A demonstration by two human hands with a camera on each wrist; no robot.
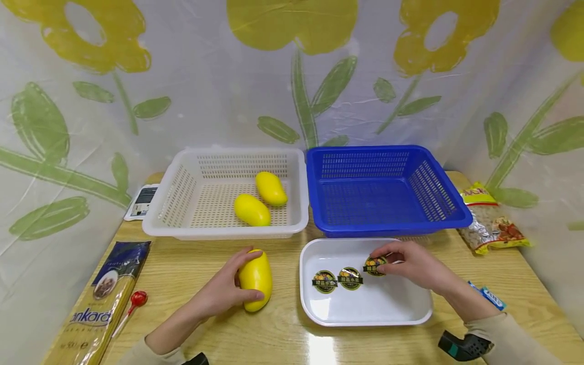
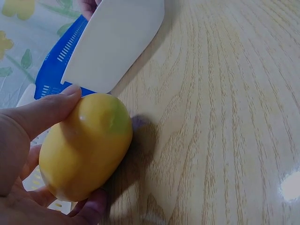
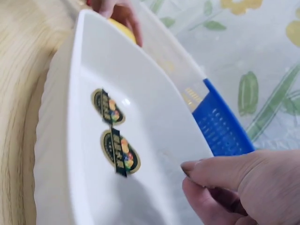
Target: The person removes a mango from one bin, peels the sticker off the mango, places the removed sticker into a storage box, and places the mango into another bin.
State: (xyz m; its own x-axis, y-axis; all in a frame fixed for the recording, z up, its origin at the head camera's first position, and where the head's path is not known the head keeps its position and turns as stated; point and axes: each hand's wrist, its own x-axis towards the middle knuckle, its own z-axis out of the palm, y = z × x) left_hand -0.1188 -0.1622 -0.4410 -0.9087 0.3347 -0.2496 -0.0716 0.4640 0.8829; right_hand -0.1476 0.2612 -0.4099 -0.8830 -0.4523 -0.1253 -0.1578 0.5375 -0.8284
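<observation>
My left hand (image 1: 230, 289) grips a yellow mango (image 1: 256, 280) lying on the wooden table; in the left wrist view thumb and fingers wrap the mango (image 2: 84, 147). My right hand (image 1: 403, 263) reaches into a white tray (image 1: 365, 309) and pinches a round dark sticker (image 1: 375, 265) at the tray's far side. Two more stickers (image 1: 337, 279) lie in a row to the left of it, also seen in the right wrist view as stickers (image 3: 114, 133). The pinched sticker is hidden behind my fingers (image 3: 220, 176) there.
A white basket (image 1: 178, 208) with two mangoes (image 1: 260, 200) stands behind the left hand, with a blue basket (image 1: 451, 213) beside it. A spaghetti pack (image 1: 98, 304) and a red lollipop (image 1: 137, 299) lie at the left. A snack bag (image 1: 493, 225) lies at the right.
</observation>
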